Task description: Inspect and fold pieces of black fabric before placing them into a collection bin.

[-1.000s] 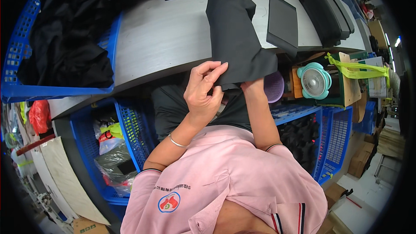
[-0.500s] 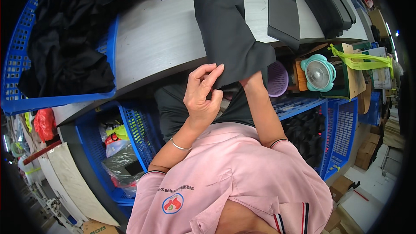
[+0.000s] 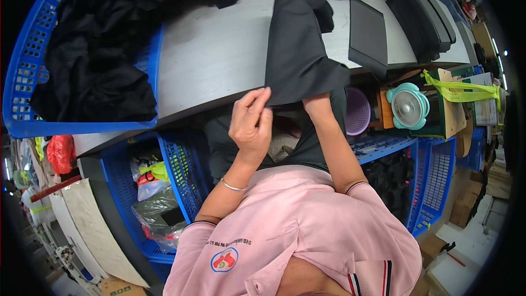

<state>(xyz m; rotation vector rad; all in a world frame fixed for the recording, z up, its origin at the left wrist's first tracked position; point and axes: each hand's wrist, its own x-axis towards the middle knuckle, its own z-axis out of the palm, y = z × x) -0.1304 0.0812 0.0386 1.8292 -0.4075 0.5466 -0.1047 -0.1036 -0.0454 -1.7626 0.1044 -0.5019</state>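
Note:
A black fabric piece (image 3: 298, 49) stretches from the tabletop down over its front edge, its far end bent over to the right. At its lower left corner my left hand (image 3: 252, 123) has its fingers curled and thumb drawn in, with fingertips against the cloth's edge. My right hand (image 3: 316, 105) reaches under the lower right part of the fabric. Its fingers are covered by the cloth, so their grip does not show.
On the grey table (image 3: 213, 55), a flat black panel (image 3: 368, 35) and a black stack (image 3: 422, 24) lie right. A blue basket of black cloth (image 3: 98, 77) stands left. Below are a blue crate (image 3: 178, 170), a purple basket (image 3: 357, 112) and a teal fan (image 3: 408, 107).
The fabric's far end has folded over further to the right. My left thumb has drawn closer to its fingers. The whole view has shifted slightly.

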